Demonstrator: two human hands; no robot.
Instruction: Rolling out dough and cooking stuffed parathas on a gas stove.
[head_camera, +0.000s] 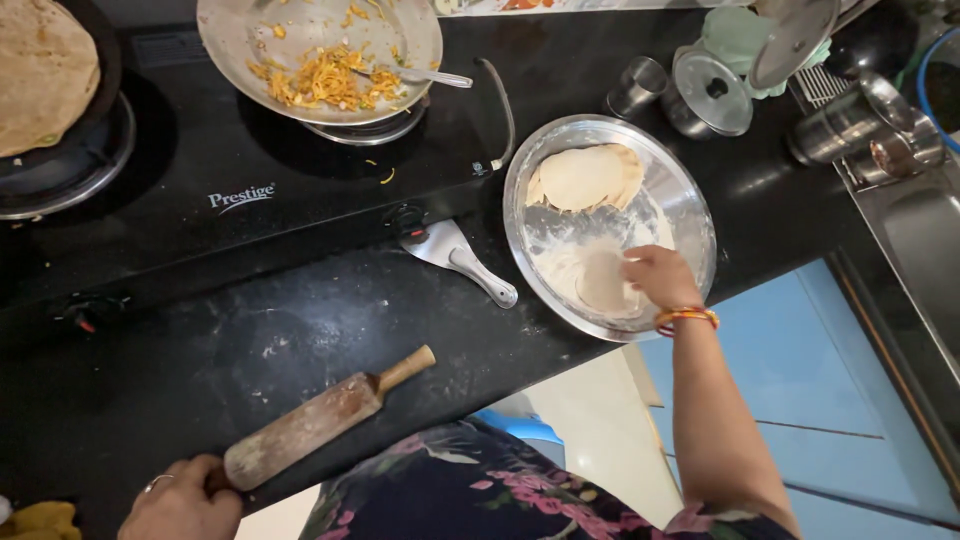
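Observation:
My left hand (180, 500) grips one end of a wooden rolling pin (315, 420) that lies slanted on the black counter near its front edge. My right hand (658, 275) reaches into a round steel plate (690, 200) dusted with flour and presses on a small flat dough disc (603, 282). A stack of rolled dough rounds (585, 178) lies in the far half of the same plate.
A black gas stove (230, 190) carries a flatbread on a dark pan (40, 75) at left and a steel pan of yellow shredded food (320, 60) with a spoon. A steel spatula (460, 255) lies before the stove. Steel cups, lids and a sink (920, 230) are at right.

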